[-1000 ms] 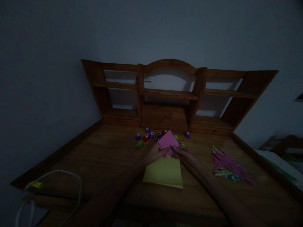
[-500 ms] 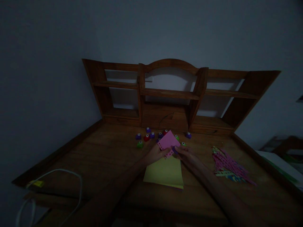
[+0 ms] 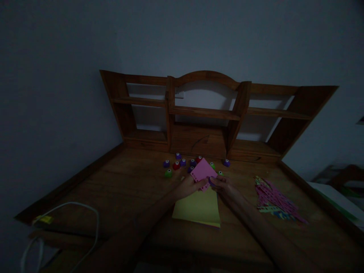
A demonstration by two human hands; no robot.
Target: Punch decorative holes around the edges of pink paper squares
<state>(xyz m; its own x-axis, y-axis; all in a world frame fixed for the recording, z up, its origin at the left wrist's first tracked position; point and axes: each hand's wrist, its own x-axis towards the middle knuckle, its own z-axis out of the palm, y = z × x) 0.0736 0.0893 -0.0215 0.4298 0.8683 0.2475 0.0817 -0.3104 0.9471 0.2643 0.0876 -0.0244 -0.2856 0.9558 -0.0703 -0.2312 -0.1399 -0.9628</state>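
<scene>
While the left hand (image 3: 186,186) is gripping a pink paper card (image 3: 203,168), thumb on top, the card is slanting cornerwise above a yellow-topped paper stack (image 3: 197,209) and showing small dark punched marks along its lower-left edge. At the card's lower-right edge, a small purple craft punch (image 3: 211,181) is sitting between the gripping fingers of the right hand (image 3: 223,185).

left hand (image 3: 187,187): bare | right hand (image 3: 224,185): bare | 2 forearms (image 3: 156,209): bare, slim, tapering
</scene>
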